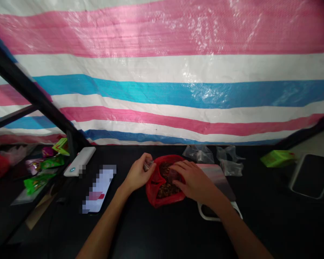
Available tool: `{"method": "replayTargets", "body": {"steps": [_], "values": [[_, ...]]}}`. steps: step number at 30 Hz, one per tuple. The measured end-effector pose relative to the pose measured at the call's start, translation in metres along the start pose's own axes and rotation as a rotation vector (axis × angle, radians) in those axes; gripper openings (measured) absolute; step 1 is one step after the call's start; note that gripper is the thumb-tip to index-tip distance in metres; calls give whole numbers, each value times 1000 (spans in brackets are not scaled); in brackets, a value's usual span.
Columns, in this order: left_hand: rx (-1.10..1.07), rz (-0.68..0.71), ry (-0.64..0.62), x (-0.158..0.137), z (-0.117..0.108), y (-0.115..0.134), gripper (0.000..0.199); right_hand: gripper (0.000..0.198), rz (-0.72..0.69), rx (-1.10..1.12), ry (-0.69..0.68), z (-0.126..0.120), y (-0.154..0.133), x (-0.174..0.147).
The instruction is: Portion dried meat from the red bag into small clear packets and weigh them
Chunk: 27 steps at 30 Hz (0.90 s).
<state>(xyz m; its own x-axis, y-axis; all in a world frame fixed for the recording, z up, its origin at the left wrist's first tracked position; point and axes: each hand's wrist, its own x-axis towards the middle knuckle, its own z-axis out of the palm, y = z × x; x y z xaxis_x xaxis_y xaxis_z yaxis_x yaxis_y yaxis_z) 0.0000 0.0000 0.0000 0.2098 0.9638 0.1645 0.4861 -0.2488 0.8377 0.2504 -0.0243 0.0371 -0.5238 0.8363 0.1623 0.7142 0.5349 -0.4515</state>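
A red dish point(149, 196) with dividing walls sits on the black table in front of me. Small brown and yellowish bits point(166, 190), perhaps seeds or nuts, lie in its compartments. At the dish's upper left rim, my left hand point(137, 174) is closed around a small clear plastic piece point(148, 163), whose exact kind I cannot tell. My right hand point(194, 180) reaches over the right rim, its fingers curled down into the dish. Under those fingers shows a dark reddish, partly see-through shape point(173, 175); the fingers hide most of it.
Crumpled clear plastic bags point(199, 154) lie behind the dish. A flat pinkish-grey item point(218, 180) is under my right forearm. Leftward are a lit phone point(101, 190), a white power bank point(81, 162) and green wrappers point(40, 181). A green box point(278, 158) stands right. Striped sheeting point(162, 68) hangs behind.
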Motion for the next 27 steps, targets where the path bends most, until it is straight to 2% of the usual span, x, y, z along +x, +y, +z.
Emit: {"method": "replayTargets", "body": {"steps": [5, 7, 10, 14, 20, 23, 25, 26, 27], "values": [[8, -58, -178, -3, -4, -1, 25, 28, 53, -35, 8, 19, 12, -6], [12, -94, -215, -2, -3, -5, 20, 34, 77, -60, 42, 23, 14, -6], [5, -124, -155, 2, -1, -14, 17, 43, 120, -116, 80, 27, 21, -4], [-47, -120, -12, 6, 1, -25, 16, 28, 192, -157, 95, 31, 27, -2], [-125, -178, -29, 10, 2, -31, 13, 28, 231, -114, 80, 33, 23, 0], [-159, -218, -14, 10, -2, -28, 18, 28, 237, -153, 65, 32, 21, 0], [-221, -214, -75, 7, -10, -19, 26, 28, 262, -196, 76, 32, 21, 0], [-273, -207, -153, 4, -15, -14, 34, 28, 283, -215, 91, 31, 22, 0], [-341, -196, -290, 1, -20, -8, 45, 27, 309, -229, 113, 30, 22, 0]]}}
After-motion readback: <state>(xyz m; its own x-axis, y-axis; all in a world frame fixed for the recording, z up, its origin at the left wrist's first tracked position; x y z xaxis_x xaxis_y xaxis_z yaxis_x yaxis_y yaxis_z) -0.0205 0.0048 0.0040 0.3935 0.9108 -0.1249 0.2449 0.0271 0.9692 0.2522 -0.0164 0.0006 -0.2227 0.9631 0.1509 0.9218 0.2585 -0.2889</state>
